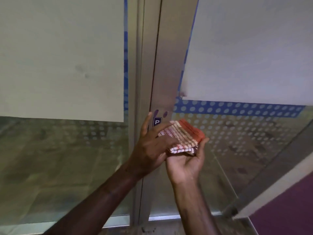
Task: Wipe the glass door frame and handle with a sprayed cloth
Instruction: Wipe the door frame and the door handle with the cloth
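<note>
A folded red-and-white striped cloth [182, 136] lies in the upturned palm of my right hand [185, 162], whose fingers curl under its far edge. My left hand [149, 145] rests on top of the cloth's near side, fingers spread, the index finger pointing up toward the frame. Both hands are just in front of the silver metal door frame [162, 65], which runs vertically through the middle. A small dark sticker with a white "P" [157, 122] sits on the frame right behind my fingers. No door handle is in view.
Frosted glass panels [61, 56] with blue dotted film [237, 110] flank the frame on both sides. The right-hand door leaf [254, 48] is swung toward me. A purple wall or floor surface [288, 209] lies at the lower right. The threshold [160, 217] is at the bottom.
</note>
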A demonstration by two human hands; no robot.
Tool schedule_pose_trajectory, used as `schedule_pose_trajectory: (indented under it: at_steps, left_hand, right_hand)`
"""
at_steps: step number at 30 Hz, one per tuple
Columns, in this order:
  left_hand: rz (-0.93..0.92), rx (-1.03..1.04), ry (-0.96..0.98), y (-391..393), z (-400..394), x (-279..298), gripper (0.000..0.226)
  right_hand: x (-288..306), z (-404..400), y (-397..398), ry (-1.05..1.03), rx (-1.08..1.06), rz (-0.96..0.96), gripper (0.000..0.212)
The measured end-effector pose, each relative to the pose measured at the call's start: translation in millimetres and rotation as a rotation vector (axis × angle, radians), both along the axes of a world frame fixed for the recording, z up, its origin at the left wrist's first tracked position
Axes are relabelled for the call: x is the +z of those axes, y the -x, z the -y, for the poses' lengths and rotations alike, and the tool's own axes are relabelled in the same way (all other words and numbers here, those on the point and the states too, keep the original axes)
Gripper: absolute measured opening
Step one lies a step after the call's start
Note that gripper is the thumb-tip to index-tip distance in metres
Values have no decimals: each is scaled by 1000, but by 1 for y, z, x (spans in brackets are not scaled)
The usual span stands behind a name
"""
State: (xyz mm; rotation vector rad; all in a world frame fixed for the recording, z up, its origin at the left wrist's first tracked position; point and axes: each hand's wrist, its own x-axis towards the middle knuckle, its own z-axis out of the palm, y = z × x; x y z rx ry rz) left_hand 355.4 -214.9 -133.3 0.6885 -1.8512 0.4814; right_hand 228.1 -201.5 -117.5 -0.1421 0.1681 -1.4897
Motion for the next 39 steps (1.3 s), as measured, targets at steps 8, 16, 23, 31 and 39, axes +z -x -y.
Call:
schedule_pose_trajectory:
  at_steps: [8, 16, 23, 31, 39]
  left_hand:
    - [171, -114, -260, -18, 27, -5, 32]
    - [94, 451, -75, -84, 83, 10, 69]
    - [307, 609, 188, -103, 129, 5, 80]
    - [311, 635, 229, -100, 128, 9, 64]
    - [310, 561, 239, -98, 120, 14, 60]
  right_hand:
    - [-6, 36, -3, -92, -46, -165, 64]
    - [-56, 97, -52, 425, -1025, -1699, 76]
    - [-131, 129, -93, 415, -1099, -2102, 100]
    - [-69, 150, -89, 505, -1134, -1999, 83]
    - [-158, 84, -103, 334, -795, -1909, 59]
